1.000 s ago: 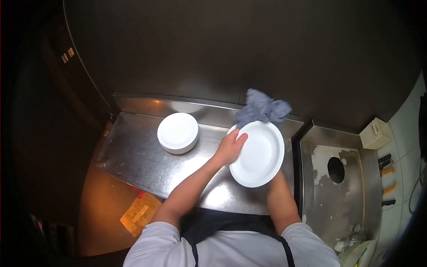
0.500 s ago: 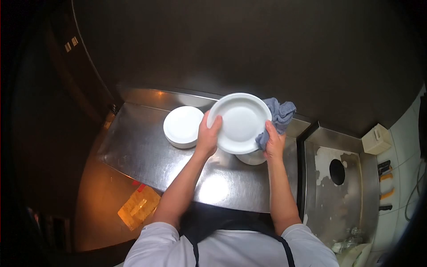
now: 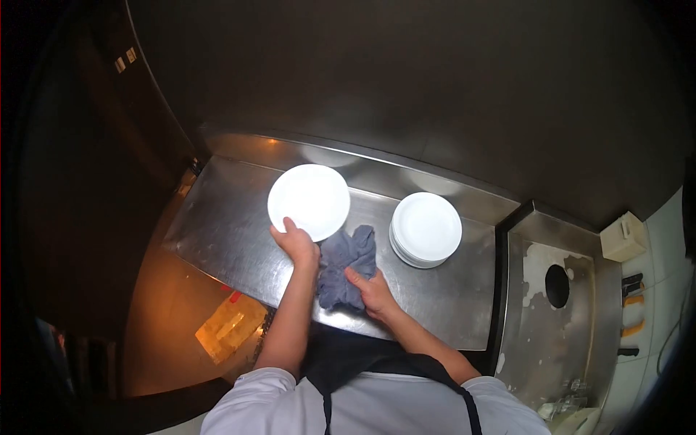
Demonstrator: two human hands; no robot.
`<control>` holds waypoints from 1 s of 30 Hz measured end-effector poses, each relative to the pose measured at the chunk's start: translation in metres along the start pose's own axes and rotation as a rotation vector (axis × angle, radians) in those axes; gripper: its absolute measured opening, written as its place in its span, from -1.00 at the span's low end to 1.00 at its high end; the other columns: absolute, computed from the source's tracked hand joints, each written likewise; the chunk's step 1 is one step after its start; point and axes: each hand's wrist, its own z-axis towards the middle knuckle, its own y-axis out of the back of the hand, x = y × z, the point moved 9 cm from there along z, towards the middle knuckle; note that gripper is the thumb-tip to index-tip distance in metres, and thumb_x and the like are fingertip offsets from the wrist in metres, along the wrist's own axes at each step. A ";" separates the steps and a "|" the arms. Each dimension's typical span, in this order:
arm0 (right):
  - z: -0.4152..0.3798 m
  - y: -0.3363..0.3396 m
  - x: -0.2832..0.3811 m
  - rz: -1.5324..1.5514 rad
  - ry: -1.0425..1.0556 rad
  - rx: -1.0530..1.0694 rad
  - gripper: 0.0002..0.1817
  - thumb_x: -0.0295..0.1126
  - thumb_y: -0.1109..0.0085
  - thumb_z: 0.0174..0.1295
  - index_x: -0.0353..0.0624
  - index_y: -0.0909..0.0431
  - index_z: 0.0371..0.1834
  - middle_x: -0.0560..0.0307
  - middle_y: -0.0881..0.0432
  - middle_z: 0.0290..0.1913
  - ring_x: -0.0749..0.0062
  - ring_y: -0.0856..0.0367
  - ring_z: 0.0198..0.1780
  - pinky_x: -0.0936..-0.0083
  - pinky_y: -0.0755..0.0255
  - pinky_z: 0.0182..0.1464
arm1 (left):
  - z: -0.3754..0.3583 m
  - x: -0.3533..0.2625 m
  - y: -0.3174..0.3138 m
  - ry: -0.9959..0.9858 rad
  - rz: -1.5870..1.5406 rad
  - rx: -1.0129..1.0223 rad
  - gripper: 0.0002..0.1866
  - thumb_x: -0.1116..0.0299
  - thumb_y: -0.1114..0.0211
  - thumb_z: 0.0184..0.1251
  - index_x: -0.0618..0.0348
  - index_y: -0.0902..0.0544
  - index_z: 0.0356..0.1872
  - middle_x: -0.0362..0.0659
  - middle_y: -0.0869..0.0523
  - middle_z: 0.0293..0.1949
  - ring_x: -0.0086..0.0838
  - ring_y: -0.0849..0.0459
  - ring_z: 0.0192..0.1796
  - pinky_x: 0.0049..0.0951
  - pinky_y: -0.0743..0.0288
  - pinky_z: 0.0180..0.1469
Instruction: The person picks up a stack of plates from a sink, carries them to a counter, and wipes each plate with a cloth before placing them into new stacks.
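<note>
A round white plate (image 3: 309, 199) is over the left part of the steel counter, where a stack stood. My left hand (image 3: 297, 245) grips its near rim, thumb on top; the fingers underneath are hidden. My right hand (image 3: 373, 291) is closed on a crumpled blue-grey cloth (image 3: 344, 268), thumb over its edge. The cloth hangs in front of my body, just right of my left hand. To the right of the cloth, a stack of white plates (image 3: 426, 228) stands on the counter.
The steel counter (image 3: 239, 239) runs along a dark wall. At its right is a steel sink (image 3: 533, 341) with a round dark hole (image 3: 557, 286). Several knives (image 3: 632, 304) hang on the tiled wall beside a cream box (image 3: 623, 237). A yellow item (image 3: 230, 328) lies low at the left.
The plate moved from between both hands to the left, over the left stack's place, held by my left hand alone. My right hand drew the cloth toward me and left, uncovering the right stack.
</note>
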 end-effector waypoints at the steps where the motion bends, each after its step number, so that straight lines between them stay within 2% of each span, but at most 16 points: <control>1: 0.001 0.003 0.001 0.047 -0.021 -0.009 -0.47 -0.32 -0.31 0.36 -0.26 -0.39 0.32 0.07 -0.61 0.16 0.32 -0.60 0.15 0.30 -0.50 0.22 | 0.002 -0.004 0.008 -0.007 0.014 -0.019 -0.59 0.43 -0.01 0.54 0.37 -0.24 0.31 0.14 -0.45 0.25 -0.16 -0.54 0.24 -0.23 -0.45 0.28; 3: 0.003 0.005 0.010 0.110 -0.024 -0.026 -0.45 -0.34 -0.30 0.36 -0.27 -0.35 0.34 0.02 -0.59 0.17 0.27 -0.62 0.14 0.30 -0.55 0.19 | 0.011 -0.004 0.022 -0.056 0.048 -0.062 -0.59 0.48 0.04 0.51 0.33 -0.21 0.32 0.16 -0.43 0.26 -0.13 -0.52 0.27 -0.21 -0.43 0.31; 6: 0.000 0.004 0.025 0.144 0.032 -0.075 -0.48 -0.36 -0.33 0.34 -0.29 -0.40 0.29 0.04 -0.64 0.12 0.32 -0.64 0.09 0.33 -0.54 0.18 | 0.018 0.002 0.029 -0.065 0.061 -0.105 -0.55 0.49 0.04 0.49 0.34 -0.19 0.35 0.17 -0.43 0.26 -0.08 -0.51 0.29 -0.18 -0.41 0.33; 10: 0.000 0.019 0.034 0.157 0.083 -0.149 -0.45 -0.31 -0.31 0.35 -0.29 -0.37 0.33 0.01 -0.58 0.21 0.30 -0.60 0.16 0.32 -0.51 0.22 | 0.014 0.000 0.023 -0.075 0.318 -0.111 -0.50 0.48 0.02 0.46 0.37 -0.20 0.37 0.24 -0.39 0.30 0.06 -0.46 0.32 -0.11 -0.33 0.38; 14: -0.004 0.034 0.078 0.214 0.195 -0.218 -0.42 -0.30 -0.30 0.36 -0.28 -0.33 0.36 -0.02 -0.56 0.22 0.23 -0.59 0.20 0.28 -0.47 0.28 | 0.027 0.016 0.013 -0.124 0.543 -0.107 -0.43 0.44 -0.06 0.43 0.36 -0.20 0.43 0.28 -0.28 0.39 0.14 -0.36 0.40 -0.07 -0.22 0.46; 15: -0.001 0.042 0.091 0.136 0.237 -0.225 -0.38 -0.15 -0.17 0.44 -0.30 -0.26 0.41 -0.03 -0.51 0.30 0.17 -0.54 0.28 0.20 -0.46 0.32 | 0.025 0.017 0.006 -0.133 0.574 -0.103 -0.40 0.43 -0.07 0.42 0.35 -0.18 0.45 0.26 -0.27 0.41 0.14 -0.34 0.41 -0.08 -0.20 0.48; 18: -0.001 0.068 0.137 0.199 0.336 -0.312 -0.36 -0.08 -0.14 0.45 -0.30 -0.27 0.41 -0.03 -0.52 0.29 0.15 -0.54 0.29 0.20 -0.44 0.33 | 0.023 0.017 -0.004 -0.124 0.723 -0.153 -0.33 0.42 -0.12 0.39 0.33 -0.14 0.48 0.25 -0.27 0.41 0.10 -0.32 0.43 -0.08 -0.14 0.51; 20: 0.001 0.097 0.171 0.190 0.483 -0.335 -0.33 0.00 -0.13 0.45 -0.31 -0.29 0.40 -0.04 -0.53 0.29 0.14 -0.52 0.31 0.18 -0.40 0.35 | 0.018 0.015 -0.007 -0.109 0.842 -0.199 -0.28 0.41 -0.17 0.36 0.31 -0.12 0.50 0.26 -0.28 0.40 0.07 -0.32 0.43 -0.07 -0.10 0.52; 23: 0.005 0.137 0.219 -0.199 0.640 -0.446 -0.29 0.01 -0.22 0.38 -0.29 -0.33 0.39 -0.16 -0.49 0.32 0.03 -0.49 0.34 0.15 -0.34 0.39 | -0.029 -0.026 -0.024 -0.599 0.618 -0.099 -0.26 0.43 -0.20 0.37 0.28 -0.09 0.51 0.23 -0.28 0.40 0.03 -0.29 0.45 -0.08 -0.04 0.54; 25: 0.024 0.165 0.220 -1.065 0.484 -0.641 -0.30 0.00 -0.29 0.29 -0.22 -0.40 0.36 -0.26 -0.47 0.32 -0.06 -0.46 0.35 0.13 -0.34 0.37 | -0.067 -0.012 -0.049 -0.573 0.395 0.331 -0.23 0.44 -0.24 0.36 0.37 -0.07 0.50 0.20 -0.22 0.44 0.02 -0.22 0.50 -0.12 -0.07 0.52; 26: 0.038 0.180 0.210 -1.496 0.367 -0.713 -0.30 0.00 -0.33 0.25 -0.19 -0.43 0.35 -0.31 -0.46 0.33 -0.10 -0.44 0.36 0.11 -0.34 0.35 | -0.087 0.015 -0.056 -0.604 0.384 0.543 -0.20 0.44 -0.32 0.30 0.39 -0.09 0.49 0.20 -0.28 0.41 0.01 -0.25 0.48 -0.12 -0.10 0.51; 27: 0.050 0.180 0.188 -1.691 0.394 -0.715 -0.22 0.04 -0.39 0.10 -0.08 -0.45 0.37 -0.45 -0.36 0.37 -0.31 -0.26 0.44 0.02 -0.21 0.43 | -0.111 0.049 -0.066 -0.528 0.521 0.755 -0.12 0.31 -0.41 0.25 0.43 -0.10 0.48 0.24 -0.29 0.41 0.02 -0.26 0.48 -0.12 -0.12 0.50; 28: 0.055 0.160 0.176 -1.866 0.449 -0.744 -0.22 0.07 -0.39 0.08 -0.02 -0.47 0.37 -0.48 -0.31 0.40 -0.40 -0.16 0.48 -0.04 -0.11 0.47 | -0.140 0.079 -0.075 -0.532 0.705 0.889 0.04 0.11 -0.51 0.14 0.48 -0.08 0.47 0.32 -0.25 0.43 0.10 -0.23 0.49 -0.07 -0.11 0.50; 29: 0.065 0.153 0.165 -1.927 0.417 -0.723 -0.22 0.10 -0.39 0.05 -0.01 -0.50 0.34 -0.48 -0.30 0.40 -0.43 -0.19 0.46 -0.08 -0.12 0.46 | -0.165 0.103 -0.079 -0.412 0.908 0.996 0.19 -0.06 -0.56 0.00 0.52 -0.07 0.47 0.38 -0.19 0.45 0.19 -0.15 0.52 0.02 0.01 0.53; 30: 0.067 0.135 0.160 -1.764 0.532 -0.629 -0.29 0.04 -0.41 0.05 0.02 -0.55 0.29 -0.45 -0.34 0.38 -0.36 -0.25 0.43 -0.06 -0.14 0.45 | -0.187 0.122 -0.081 -0.437 0.981 1.071 0.27 -0.10 -0.59 -0.08 0.54 -0.03 0.48 0.41 -0.14 0.46 0.23 -0.05 0.55 0.10 0.17 0.55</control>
